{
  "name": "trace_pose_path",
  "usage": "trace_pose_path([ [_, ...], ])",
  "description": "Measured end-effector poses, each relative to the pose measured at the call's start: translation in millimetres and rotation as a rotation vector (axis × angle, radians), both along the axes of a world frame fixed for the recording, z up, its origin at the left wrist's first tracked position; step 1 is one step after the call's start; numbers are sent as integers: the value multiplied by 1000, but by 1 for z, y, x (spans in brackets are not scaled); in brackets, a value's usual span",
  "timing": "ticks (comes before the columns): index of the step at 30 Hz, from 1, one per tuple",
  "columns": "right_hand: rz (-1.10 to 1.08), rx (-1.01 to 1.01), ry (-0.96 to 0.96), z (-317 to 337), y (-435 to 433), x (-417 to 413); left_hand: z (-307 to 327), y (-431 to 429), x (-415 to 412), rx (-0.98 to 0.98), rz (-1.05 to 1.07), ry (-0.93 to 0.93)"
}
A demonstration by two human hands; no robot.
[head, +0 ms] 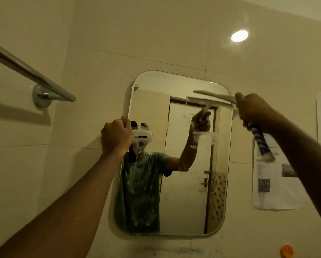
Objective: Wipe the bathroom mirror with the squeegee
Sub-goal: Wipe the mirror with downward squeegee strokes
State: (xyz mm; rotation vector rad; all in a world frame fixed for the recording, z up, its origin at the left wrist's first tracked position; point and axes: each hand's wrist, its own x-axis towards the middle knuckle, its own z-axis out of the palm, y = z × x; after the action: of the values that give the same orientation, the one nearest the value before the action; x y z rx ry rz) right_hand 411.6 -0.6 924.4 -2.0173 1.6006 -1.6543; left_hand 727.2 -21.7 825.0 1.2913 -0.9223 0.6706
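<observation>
A rounded rectangular mirror (183,183) hangs on the tiled wall, with foam streaks and drips across its middle and lower glass. My left hand (116,137) grips the mirror's left edge, fingers curled around it. My right hand (252,108) is closed around the blue-and-white handle of a squeegee (216,96). The pale blade lies across the upper right of the glass, just under the top corner. The handle's end sticks out below my fist to the right of the mirror. The glass reflects a person in a green shirt.
A chrome towel rail (31,75) juts from the wall at upper left. A printed paper sheet (275,181) is stuck to the tiles right of the mirror. An orange object (287,251) sits at the bottom right. A ceiling light reflection (239,35) glares on the tiles above.
</observation>
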Motion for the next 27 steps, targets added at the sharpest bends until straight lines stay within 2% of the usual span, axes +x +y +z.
trace_pose_path([
  [4,-28,-21,73,5,-9,9,-4,-1,-1,-1,8,-8],
  [7,-28,-14,144,-43,-19,10,-6,-4,-1,-8,24,-18],
  [11,33,28,30,-130,-24,6,-8,-2,-3,-13,19,-21],
  [13,36,62,46,-151,-18,6,-7,2,-6,-8,26,-11],
  [17,29,54,67,-109,-9,1,-6,5,-7,-11,30,-11],
  [22,-8,-71,-47,-21,-21,-3,-8,3,-2,-5,29,-19],
  [24,-8,-46,-44,-20,-24,-4,-13,2,-2,-3,40,-31],
  [27,4,-19,77,-63,-23,-6,-20,4,-6,0,48,-43],
])
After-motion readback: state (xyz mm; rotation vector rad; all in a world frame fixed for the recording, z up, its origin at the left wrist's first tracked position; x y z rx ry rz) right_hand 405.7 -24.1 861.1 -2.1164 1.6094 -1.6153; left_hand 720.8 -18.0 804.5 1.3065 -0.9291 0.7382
